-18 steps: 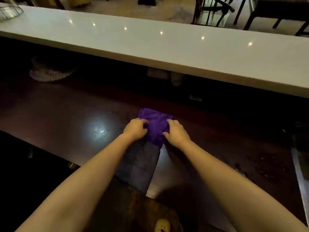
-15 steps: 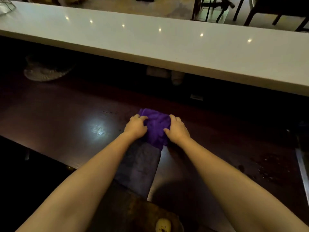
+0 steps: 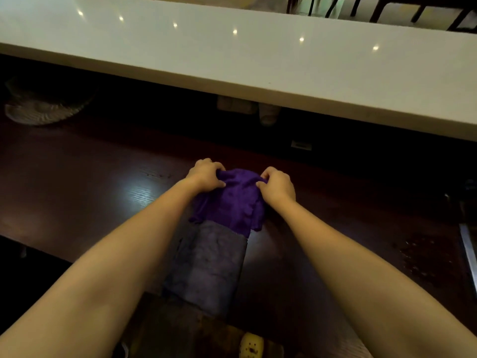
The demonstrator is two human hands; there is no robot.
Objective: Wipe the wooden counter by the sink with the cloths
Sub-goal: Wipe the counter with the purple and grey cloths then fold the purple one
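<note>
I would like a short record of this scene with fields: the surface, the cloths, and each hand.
surface: dark wooden counter, wet drops at its right
cloths: purple cloth bunched, overlapping far end of a grey cloth lying flat
left hand: gripping purple cloth's left edge
right hand: gripping its right edge
behind: white raised countertop

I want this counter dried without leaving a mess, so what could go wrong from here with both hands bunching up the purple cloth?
1. Both the left hand and right hand pinch the purple cloth into a bunch, so little fabric may touch the wooden counter.
2. The water droplets lie far right, apart from both cloths, and could be missed.
3. The grey cloth lies unheld and may drag.
</note>
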